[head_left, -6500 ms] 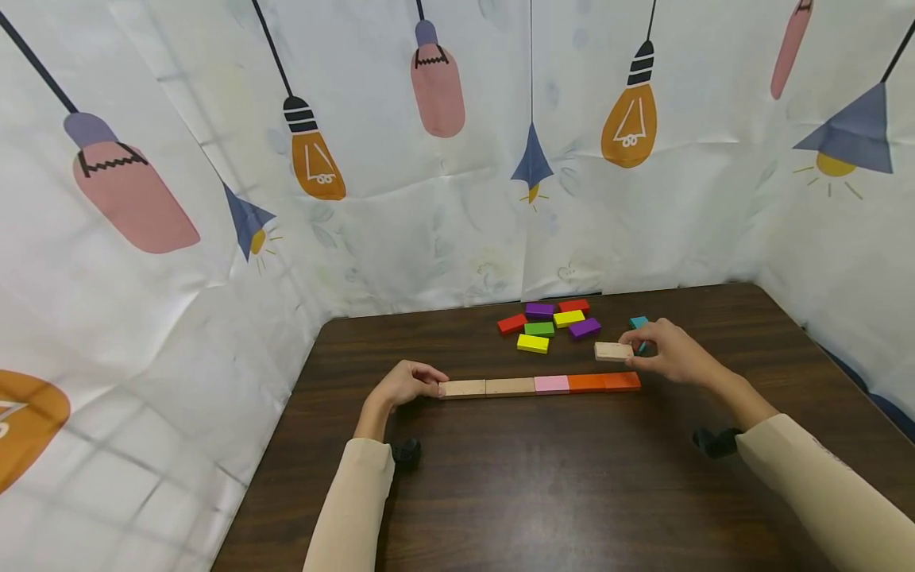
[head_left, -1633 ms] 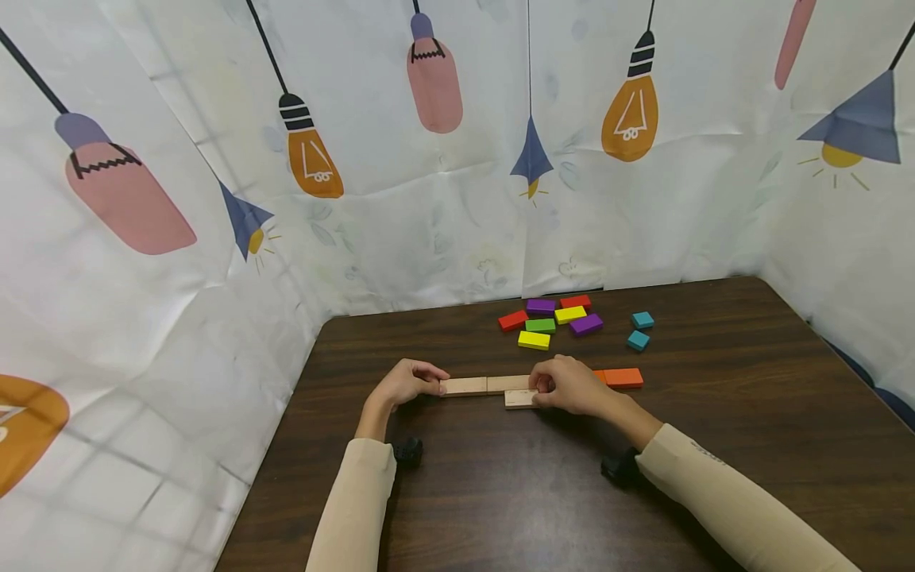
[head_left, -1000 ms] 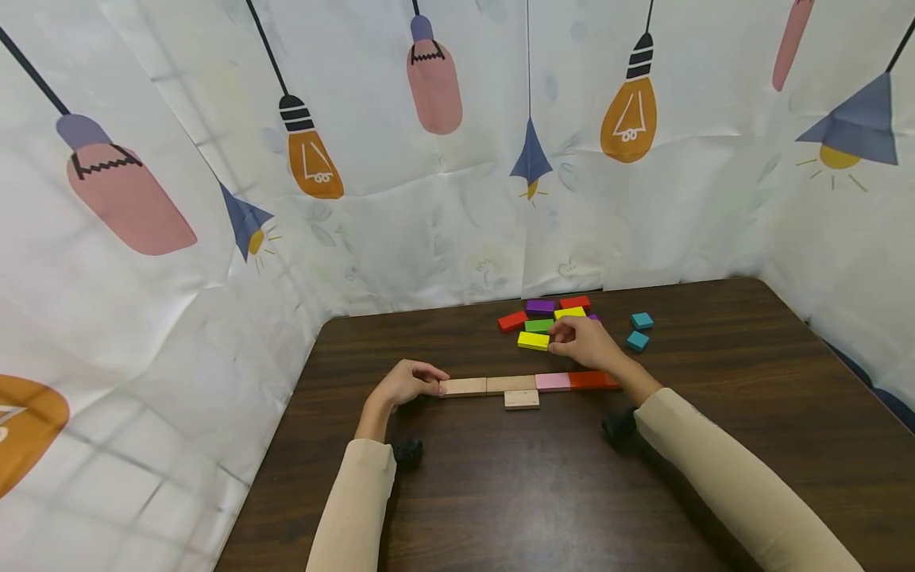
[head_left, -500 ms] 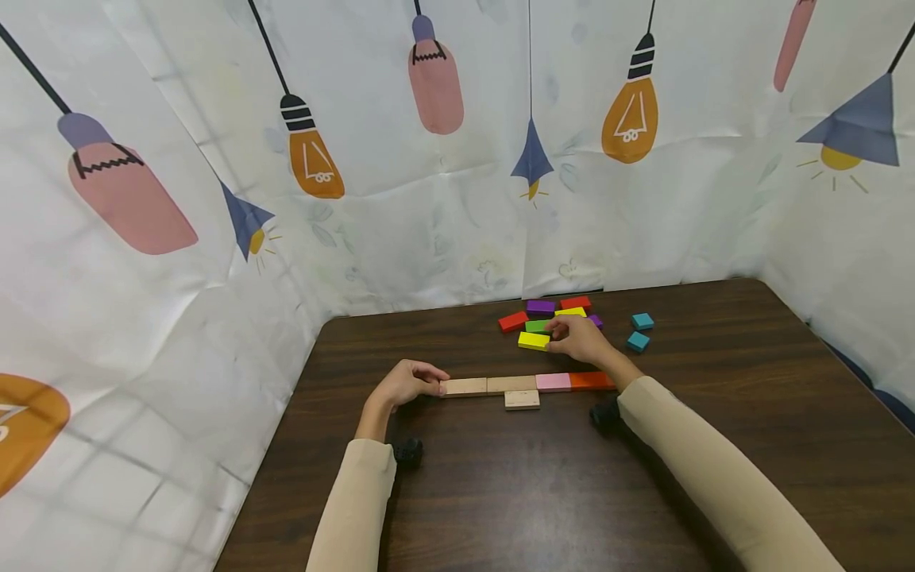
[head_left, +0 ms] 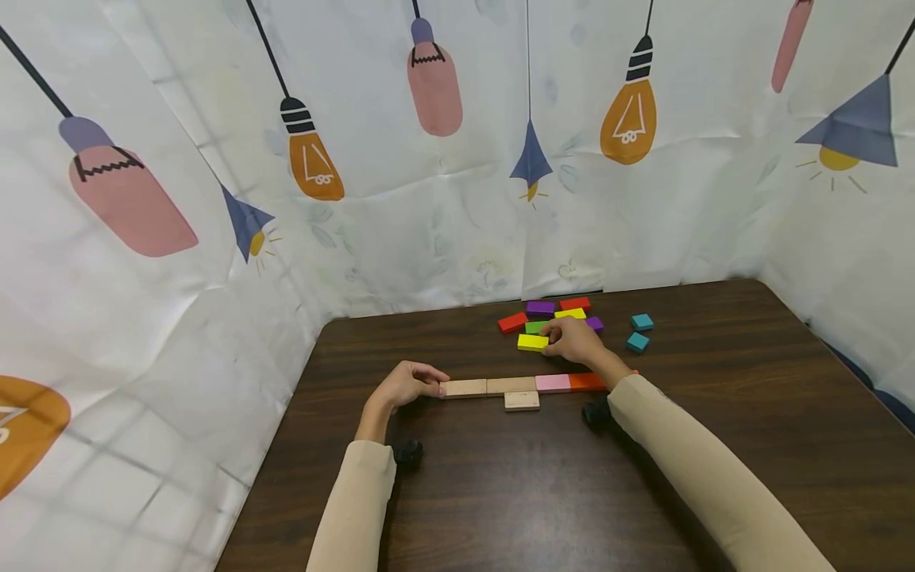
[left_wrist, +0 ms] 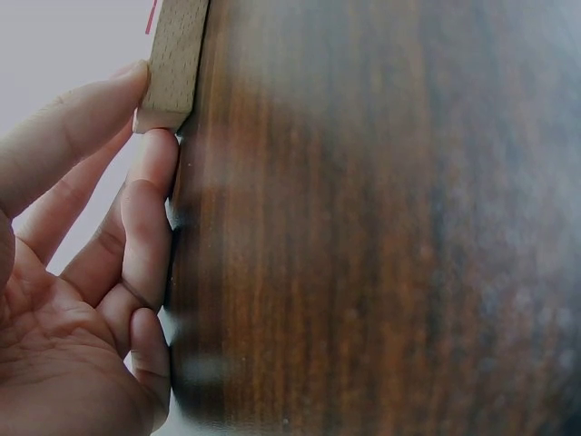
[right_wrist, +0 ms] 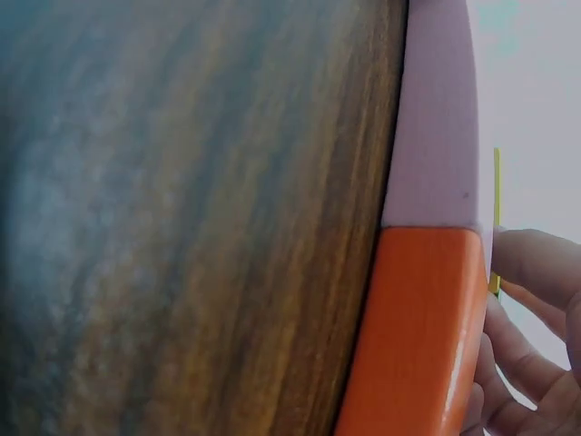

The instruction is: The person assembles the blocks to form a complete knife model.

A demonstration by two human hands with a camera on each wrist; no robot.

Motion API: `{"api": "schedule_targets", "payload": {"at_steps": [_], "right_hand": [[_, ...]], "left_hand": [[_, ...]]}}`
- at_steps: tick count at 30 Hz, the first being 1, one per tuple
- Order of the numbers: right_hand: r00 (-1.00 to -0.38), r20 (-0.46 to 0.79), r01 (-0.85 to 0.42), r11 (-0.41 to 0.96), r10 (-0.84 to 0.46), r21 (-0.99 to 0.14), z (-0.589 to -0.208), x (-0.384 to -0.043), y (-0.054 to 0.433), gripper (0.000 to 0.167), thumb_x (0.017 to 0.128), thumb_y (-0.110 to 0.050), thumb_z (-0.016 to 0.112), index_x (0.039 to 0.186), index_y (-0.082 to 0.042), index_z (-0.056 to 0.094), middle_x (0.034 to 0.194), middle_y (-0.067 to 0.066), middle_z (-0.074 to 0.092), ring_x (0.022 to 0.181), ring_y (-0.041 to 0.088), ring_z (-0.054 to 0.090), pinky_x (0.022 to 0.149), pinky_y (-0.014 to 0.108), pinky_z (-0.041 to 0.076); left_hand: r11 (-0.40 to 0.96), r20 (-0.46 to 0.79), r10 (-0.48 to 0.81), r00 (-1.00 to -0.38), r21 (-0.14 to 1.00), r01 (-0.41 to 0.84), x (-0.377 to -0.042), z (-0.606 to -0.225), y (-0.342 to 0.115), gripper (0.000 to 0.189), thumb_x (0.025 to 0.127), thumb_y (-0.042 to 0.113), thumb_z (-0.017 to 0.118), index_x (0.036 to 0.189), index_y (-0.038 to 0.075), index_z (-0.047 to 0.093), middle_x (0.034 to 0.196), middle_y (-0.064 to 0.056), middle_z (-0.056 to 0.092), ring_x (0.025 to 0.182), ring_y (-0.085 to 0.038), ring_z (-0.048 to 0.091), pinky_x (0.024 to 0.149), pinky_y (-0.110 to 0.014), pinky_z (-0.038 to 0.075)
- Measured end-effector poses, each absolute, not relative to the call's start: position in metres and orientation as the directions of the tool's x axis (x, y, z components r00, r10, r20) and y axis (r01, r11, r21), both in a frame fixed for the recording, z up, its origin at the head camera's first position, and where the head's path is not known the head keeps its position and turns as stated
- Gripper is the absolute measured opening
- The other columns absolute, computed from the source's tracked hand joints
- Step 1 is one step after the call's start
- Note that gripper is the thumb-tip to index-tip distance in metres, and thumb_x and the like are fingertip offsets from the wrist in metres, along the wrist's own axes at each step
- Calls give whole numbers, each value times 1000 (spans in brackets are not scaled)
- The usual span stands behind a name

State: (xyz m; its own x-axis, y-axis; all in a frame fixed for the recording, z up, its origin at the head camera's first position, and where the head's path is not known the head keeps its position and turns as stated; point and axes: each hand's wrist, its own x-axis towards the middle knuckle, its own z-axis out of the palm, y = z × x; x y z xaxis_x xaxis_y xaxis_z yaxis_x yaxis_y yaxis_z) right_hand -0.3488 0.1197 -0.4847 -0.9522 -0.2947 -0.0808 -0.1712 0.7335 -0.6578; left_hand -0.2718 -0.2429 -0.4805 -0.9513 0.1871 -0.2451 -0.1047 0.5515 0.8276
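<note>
A row of blocks runs across the table: two plain wooden blocks [head_left: 463,388], a pink block [head_left: 553,384] and orange blocks [head_left: 586,382], the right end hidden behind my right forearm. My left hand [head_left: 406,386] pinches the row's left end; its wrist view shows thumb and finger on the wooden block's [left_wrist: 177,68] end. Against the row's front side lies another plain wooden block [head_left: 522,401]. Behind the row, my right hand [head_left: 575,342] pinches the right end of a yellow block [head_left: 532,343]. The right wrist view shows fingers at that block's thin yellow edge [right_wrist: 497,195].
Further back lie a green block [head_left: 536,327], red blocks [head_left: 512,322], purple blocks [head_left: 540,307] and a second yellow block [head_left: 569,314]. Two teal blocks [head_left: 637,342] sit to the right. A printed curtain [head_left: 443,238] hangs along the table's [head_left: 486,492] back edge.
My right hand has carried a plain wooden block from the back right to the row's front side, let it go, then moved to the yellow block and taken hold. The left hand has stayed put.
</note>
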Motion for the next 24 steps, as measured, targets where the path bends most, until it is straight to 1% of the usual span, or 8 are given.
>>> {"api": "schedule_targets", "payload": {"at_steps": [3, 6, 9, 12, 18, 24], "right_hand": [[-948, -86, -174, 727, -306, -664, -485, -348, 121, 34, 88, -15, 81, 120, -8, 72, 108, 13, 69, 93, 26, 63, 80, 38, 54], [-941, -87, -185, 713, -326, -676, -484, -346, 123, 31, 87, -12, 81, 117, -7, 72, 102, 12, 67, 90, 25, 61, 78, 36, 52], [-935, -94, -194, 713, -343, -674, -483, -344, 125, 29, 87, -11, 81, 115, -7, 73, 97, 9, 66, 87, 23, 59, 77, 34, 51], [-933, -96, -200, 720, -347, -665, -483, -342, 127, 29, 87, -12, 82, 114, -7, 73, 95, 8, 67, 88, 23, 59, 78, 34, 51], [-934, -59, -230, 717, -354, -659, -482, -336, 133, 30, 86, -14, 83, 113, -8, 74, 92, 5, 68, 86, 22, 59, 79, 36, 52], [-920, -10, -297, 715, -391, -633, -469, -321, 140, 30, 86, -16, 82, 114, -10, 74, 91, 2, 68, 84, 20, 58, 78, 36, 51]], "left_hand": [[552, -245, 186, -951, 827, -106, -272, -481, -243, 19, 87, 14, 82, 105, 11, 81, 87, -5, 73, 82, -20, 63, 79, -32, 49], [548, -245, 187, -951, 830, -105, -273, -482, -243, 19, 87, 14, 82, 106, 11, 81, 87, -5, 74, 82, -20, 64, 80, -33, 49], [549, -246, 189, -951, 829, -106, -273, -483, -244, 19, 88, 14, 82, 106, 11, 81, 88, -6, 75, 83, -20, 66, 82, -34, 50], [551, -248, 189, -950, 828, -106, -273, -484, -244, 19, 87, 14, 82, 106, 11, 81, 88, -6, 75, 83, -20, 65, 83, -34, 50], [545, -249, 196, -949, 832, -105, -273, -483, -244, 19, 87, 13, 82, 106, 10, 81, 88, -7, 74, 82, -21, 65, 80, -32, 50], [541, -248, 197, -948, 834, -106, -274, -483, -244, 19, 87, 13, 82, 106, 10, 81, 88, -6, 75, 82, -20, 65, 80, -32, 50]]}}
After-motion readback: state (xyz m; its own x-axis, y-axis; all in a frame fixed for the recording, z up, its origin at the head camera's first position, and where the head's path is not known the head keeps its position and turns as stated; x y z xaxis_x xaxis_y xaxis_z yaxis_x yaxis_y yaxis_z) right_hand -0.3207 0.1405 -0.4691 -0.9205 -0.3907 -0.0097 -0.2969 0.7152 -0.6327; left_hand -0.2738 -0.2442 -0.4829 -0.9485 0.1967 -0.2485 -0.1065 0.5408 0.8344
